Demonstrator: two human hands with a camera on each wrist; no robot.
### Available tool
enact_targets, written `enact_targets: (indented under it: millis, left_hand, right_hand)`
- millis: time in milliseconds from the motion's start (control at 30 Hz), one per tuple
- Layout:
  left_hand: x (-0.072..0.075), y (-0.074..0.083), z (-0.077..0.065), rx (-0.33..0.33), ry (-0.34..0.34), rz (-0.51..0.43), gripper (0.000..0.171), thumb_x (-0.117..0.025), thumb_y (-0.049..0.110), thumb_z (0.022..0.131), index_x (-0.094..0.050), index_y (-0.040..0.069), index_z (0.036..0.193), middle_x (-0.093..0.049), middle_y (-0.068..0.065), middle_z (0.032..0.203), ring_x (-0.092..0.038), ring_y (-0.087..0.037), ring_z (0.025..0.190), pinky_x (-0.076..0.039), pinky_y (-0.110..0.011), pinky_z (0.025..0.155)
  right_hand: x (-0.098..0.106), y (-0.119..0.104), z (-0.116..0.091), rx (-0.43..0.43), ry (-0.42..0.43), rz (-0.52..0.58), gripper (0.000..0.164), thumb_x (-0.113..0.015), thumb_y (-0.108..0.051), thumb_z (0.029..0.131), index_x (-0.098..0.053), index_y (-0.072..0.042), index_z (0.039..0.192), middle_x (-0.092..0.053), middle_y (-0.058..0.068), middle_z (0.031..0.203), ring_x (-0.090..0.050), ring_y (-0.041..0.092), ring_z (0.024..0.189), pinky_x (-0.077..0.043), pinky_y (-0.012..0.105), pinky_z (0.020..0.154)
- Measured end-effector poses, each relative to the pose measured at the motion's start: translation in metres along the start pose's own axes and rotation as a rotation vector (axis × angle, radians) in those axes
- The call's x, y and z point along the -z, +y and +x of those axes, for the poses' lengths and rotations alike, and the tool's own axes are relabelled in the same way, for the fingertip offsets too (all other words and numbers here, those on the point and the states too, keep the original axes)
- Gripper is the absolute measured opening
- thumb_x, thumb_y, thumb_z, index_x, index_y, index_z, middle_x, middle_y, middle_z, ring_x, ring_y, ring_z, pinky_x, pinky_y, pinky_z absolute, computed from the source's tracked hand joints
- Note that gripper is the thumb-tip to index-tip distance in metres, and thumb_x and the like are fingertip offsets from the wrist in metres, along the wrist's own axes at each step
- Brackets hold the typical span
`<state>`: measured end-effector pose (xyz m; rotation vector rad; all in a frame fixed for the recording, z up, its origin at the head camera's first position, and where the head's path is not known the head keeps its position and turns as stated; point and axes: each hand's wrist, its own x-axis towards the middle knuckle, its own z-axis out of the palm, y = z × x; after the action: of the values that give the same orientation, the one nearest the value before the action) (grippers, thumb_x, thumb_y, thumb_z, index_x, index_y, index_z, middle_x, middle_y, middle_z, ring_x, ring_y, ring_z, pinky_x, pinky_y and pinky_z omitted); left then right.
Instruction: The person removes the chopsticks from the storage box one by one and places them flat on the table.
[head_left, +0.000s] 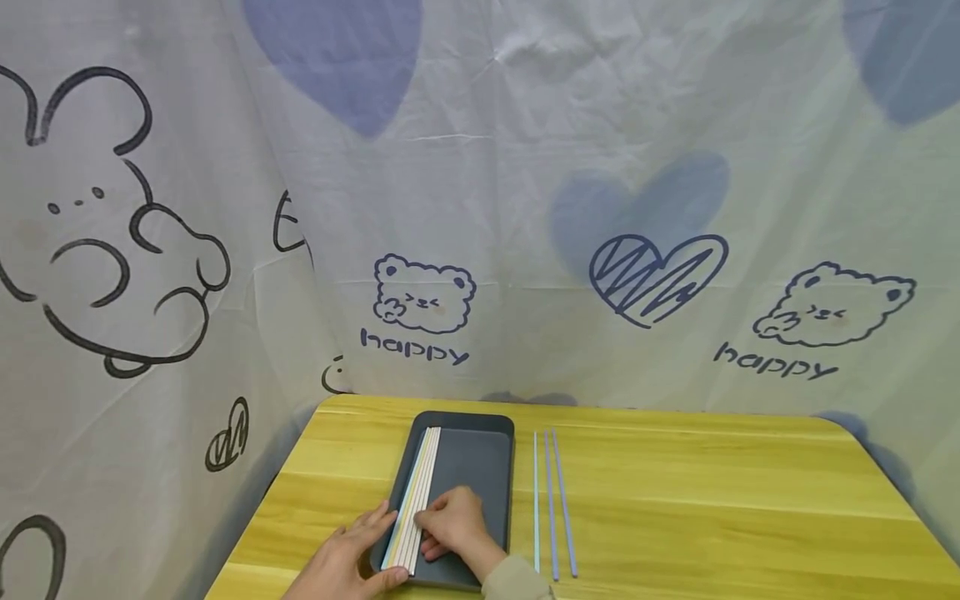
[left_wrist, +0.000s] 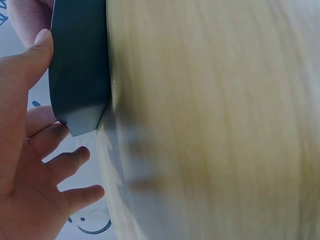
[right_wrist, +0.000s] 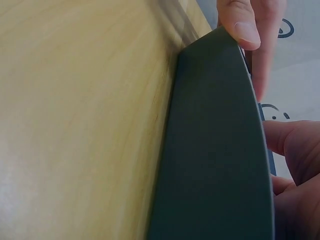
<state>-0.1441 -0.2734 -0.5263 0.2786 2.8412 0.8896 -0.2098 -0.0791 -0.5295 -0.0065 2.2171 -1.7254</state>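
A dark grey tray (head_left: 474,467) stands on the table, with several long thin sticks (head_left: 423,475) in white, yellow and light blue lying along its left side. My left hand (head_left: 348,554) rests at the left near corner, fingers spread along the rim and thumb by the sticks' near ends. In the left wrist view, its fingers spread beside the outer wall of the tray (left_wrist: 80,65). Over the tray, my right hand (head_left: 457,525) has curled fingers and pinches the rightmost white stick. The tray's wall (right_wrist: 215,130) hides part of this hand in the right wrist view.
To the right of the tray, a light blue stick (head_left: 536,500) and two purple sticks (head_left: 559,508) lie lengthwise on the yellow wooden table (head_left: 712,508). A printed white cloth (head_left: 525,208) hangs behind the table and along its left side.
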Motion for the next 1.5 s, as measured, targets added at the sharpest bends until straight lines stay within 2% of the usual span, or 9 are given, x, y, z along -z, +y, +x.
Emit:
enact_targets:
  millis: [400, 633, 900, 1067, 1233, 1333, 1500]
  left_hand:
    - [0.000, -0.003, 0.001, -0.007, -0.009, -0.025, 0.088, -0.071, 0.066, 0.091, -0.054, 0.007, 0.155, -0.046, -0.016, 0.165, -0.045, -0.046, 0.149, -0.035, -0.082, 0.110]
    - [-0.001, 0.000, 0.003, 0.005, 0.020, -0.006, 0.090, -0.071, 0.068, 0.090, -0.053, 0.009, 0.155, -0.044, -0.014, 0.166, -0.044, -0.043, 0.151, -0.037, -0.075, 0.114]
    - [-0.002, -0.003, 0.001, -0.022, 0.040, 0.016, 0.090, -0.070, 0.069, 0.091, -0.054, 0.008, 0.155, -0.044, -0.014, 0.166, -0.047, -0.043, 0.149, -0.042, -0.070, 0.115]
    - [-0.003, -0.003, 0.000, -0.027, 0.035, 0.014, 0.090, -0.070, 0.068, 0.091, -0.053, 0.008, 0.155, -0.045, -0.014, 0.166, -0.048, -0.042, 0.149, -0.043, -0.068, 0.114]
    - [-0.004, -0.004, 0.001, -0.040, 0.042, 0.023, 0.089, -0.071, 0.068, 0.091, -0.054, 0.007, 0.155, -0.046, -0.016, 0.164, -0.049, -0.042, 0.148, -0.043, -0.069, 0.114]
    - [-0.004, -0.004, 0.001, -0.051, 0.040, 0.021, 0.089, -0.072, 0.066, 0.091, -0.054, 0.006, 0.155, -0.046, -0.018, 0.164, -0.047, -0.044, 0.148, -0.041, -0.072, 0.113]
    - [-0.004, -0.005, 0.002, -0.036, 0.043, 0.015, 0.090, -0.072, 0.067, 0.091, -0.053, 0.007, 0.155, -0.045, -0.018, 0.165, -0.047, -0.044, 0.148, -0.042, -0.071, 0.114]
  right_hand:
    - [-0.001, 0.006, 0.004, 0.018, 0.008, 0.016, 0.009, -0.077, 0.001, 0.087, -0.073, 0.000, 0.079, -0.070, 0.010, 0.062, -0.069, 0.014, 0.046, -0.061, 0.031, 0.046]
    - [0.001, 0.007, 0.008, 0.039, 0.026, 0.008, 0.011, -0.075, 0.006, 0.084, -0.072, 0.001, 0.075, -0.069, 0.012, 0.058, -0.066, 0.013, 0.042, -0.059, 0.031, 0.043]
    - [-0.004, 0.008, 0.007, 0.044, 0.089, -0.043, 0.017, -0.075, 0.003, 0.079, -0.065, -0.005, 0.068, -0.065, 0.011, 0.049, -0.059, 0.011, 0.034, -0.055, 0.031, 0.037]
    - [-0.010, 0.012, 0.006, 0.084, 0.139, -0.098, 0.024, -0.076, 0.002, 0.076, -0.061, -0.007, 0.060, -0.061, 0.009, 0.042, -0.054, 0.008, 0.029, -0.051, 0.029, 0.033]
    - [-0.010, 0.011, 0.005, 0.140, 0.168, -0.206, 0.035, -0.078, 0.002, 0.075, -0.058, -0.008, 0.048, -0.054, 0.004, 0.036, -0.050, 0.009, 0.025, -0.047, 0.028, 0.029]
    - [-0.009, 0.009, 0.004, 0.145, 0.158, -0.248, 0.039, -0.079, -0.001, 0.075, -0.057, -0.008, 0.044, -0.053, 0.003, 0.034, -0.052, 0.011, 0.025, -0.046, 0.028, 0.029]
    - [-0.002, 0.007, 0.006, 0.084, 0.095, -0.217, 0.036, -0.080, -0.005, 0.077, -0.059, -0.006, 0.047, -0.057, 0.007, 0.038, -0.055, 0.013, 0.028, -0.051, 0.031, 0.032]
